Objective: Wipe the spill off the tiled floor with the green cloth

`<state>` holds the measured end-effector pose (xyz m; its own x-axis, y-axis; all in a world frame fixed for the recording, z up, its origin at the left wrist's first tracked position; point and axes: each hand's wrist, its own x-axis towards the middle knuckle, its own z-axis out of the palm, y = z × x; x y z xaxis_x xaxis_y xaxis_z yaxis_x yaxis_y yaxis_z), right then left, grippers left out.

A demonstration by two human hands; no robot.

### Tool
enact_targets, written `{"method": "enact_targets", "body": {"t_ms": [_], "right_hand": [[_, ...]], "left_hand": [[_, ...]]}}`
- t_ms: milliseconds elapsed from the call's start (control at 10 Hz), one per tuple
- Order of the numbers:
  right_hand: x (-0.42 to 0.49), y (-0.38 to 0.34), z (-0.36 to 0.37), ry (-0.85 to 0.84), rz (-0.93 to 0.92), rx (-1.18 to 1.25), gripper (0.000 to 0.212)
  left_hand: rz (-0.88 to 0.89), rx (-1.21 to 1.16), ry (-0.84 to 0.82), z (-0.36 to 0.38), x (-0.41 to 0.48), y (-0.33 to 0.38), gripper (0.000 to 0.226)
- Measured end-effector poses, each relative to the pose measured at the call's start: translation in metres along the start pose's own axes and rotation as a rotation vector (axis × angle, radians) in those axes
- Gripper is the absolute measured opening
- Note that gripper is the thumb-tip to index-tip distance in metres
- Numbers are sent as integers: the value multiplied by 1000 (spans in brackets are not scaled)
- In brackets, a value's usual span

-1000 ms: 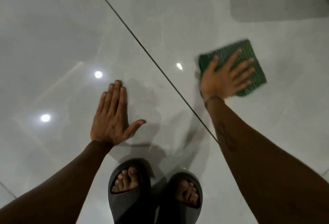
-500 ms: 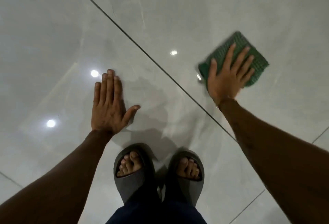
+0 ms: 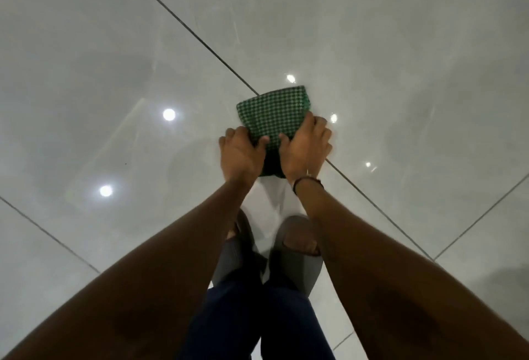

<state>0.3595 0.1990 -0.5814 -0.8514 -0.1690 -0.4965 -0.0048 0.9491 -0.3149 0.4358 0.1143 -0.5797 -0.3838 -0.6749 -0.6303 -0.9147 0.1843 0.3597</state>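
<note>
Glossy pale grey floor tiles (image 3: 86, 44) – dark grout lines (image 3: 186, 26), bright spots, perhaps ceiling-light reflections (image 3: 169, 114)

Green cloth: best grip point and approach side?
Near edge of the green cloth, from the person's side. It sits folded and hangs lifted there, where the left hand and right hand already pinch it; the far edge is unsupported.

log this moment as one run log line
left hand: gripping green checked cloth | right hand: gripping same cloth | cloth: over grout line on glossy grey tiled floor | spill: not discernible
</note>
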Motion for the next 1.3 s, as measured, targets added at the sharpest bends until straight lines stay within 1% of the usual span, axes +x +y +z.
{"method": "enact_targets", "body": {"t_ms": [100,200,300,400,500,600,700,800,900,1000,1100,1200,1300], "right_hand": [[23,-26,0,-216,132,222,30],[23,-28,-17,-333,278,522,16],[-10,-58,-122,-366,292,677,13],[-36,-88,-226,-392,265,788,16],[-53,-147,-374,-352,211,837,19],[-38,-205,-499,-237,146,875,23],[2,-253,-587,-153,37,921,27],[67,-289,-644,-61,-23,908,35],[143,-313,-676,5,-56,830,41],[202,-314,-688,1,-74,674,43],[229,-301,-687,-165,-144,385,46],[223,-284,-676,-287,-215,131,56],[205,-282,-670,-219,-286,77,57]], "left_hand": [[-230,-320,-101,6,30,-1,27],[-302,-535,-101,-16,27,-5,23],[-238,-646,-91,-107,-25,40,10],[-207,-731,-155,-195,-76,101,12],[-66,-720,-200,-303,-122,203,12],[-8,-736,-189,-395,-141,314,17],[56,-798,-132,-454,-134,407,17],[113,-824,-108,-480,-102,486,13],[140,-902,-143,-475,-55,547,11],[69,-888,-199,-449,-20,582,28],[-36,-772,-325,-425,-7,588,10],[-48,-498,-375,-415,-15,571,19],[48,-332,-279,-434,-43,562,37]]}}
